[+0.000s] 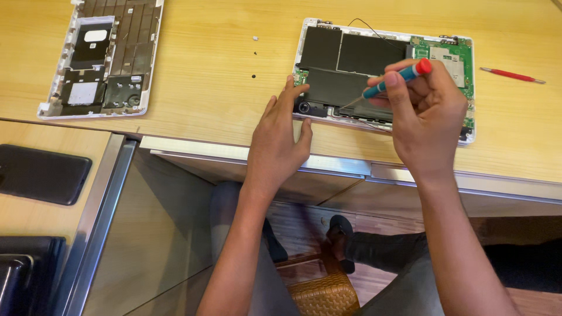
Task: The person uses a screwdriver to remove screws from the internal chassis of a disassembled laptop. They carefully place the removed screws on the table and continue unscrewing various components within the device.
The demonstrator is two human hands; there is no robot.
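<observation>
1. A black phone (42,174) lies flat on the lower shelf, far left.
2. A white plastic cover (102,57), ribbed inside, rests on the wooden table (216,88).
3. Tiny screws (254,64) dot the wood.
4. The left hand (278,137), fingers flat and holding nothing, presses the open laptop (383,76): white rim, black panels, green board.
5. The right hand (424,114) grips a blue screwdriver (393,80), tip on the laptop.
6. A red screwdriver (512,75) lies far right.
</observation>
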